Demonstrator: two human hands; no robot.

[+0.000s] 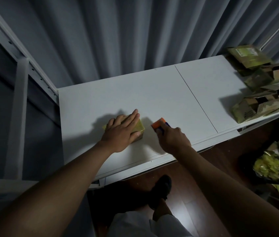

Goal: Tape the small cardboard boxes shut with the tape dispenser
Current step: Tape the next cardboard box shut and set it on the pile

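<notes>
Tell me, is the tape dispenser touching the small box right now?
Apart. The head view shows bare white table between the tape dispenser and the small cardboard box.

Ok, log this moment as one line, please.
left hand: flat on small box | right hand: gripping tape dispenser, beside box | untaped boxes: piled on table far right

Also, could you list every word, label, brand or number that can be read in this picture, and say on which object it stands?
No text can be read.
Pile of cardboard boxes at the table's right end: pale printed patches or labels, too blurred to read.
Small box under the left hand: no print visible.
Tape dispenser in the right hand: orange and blue, no marking visible.
</notes>
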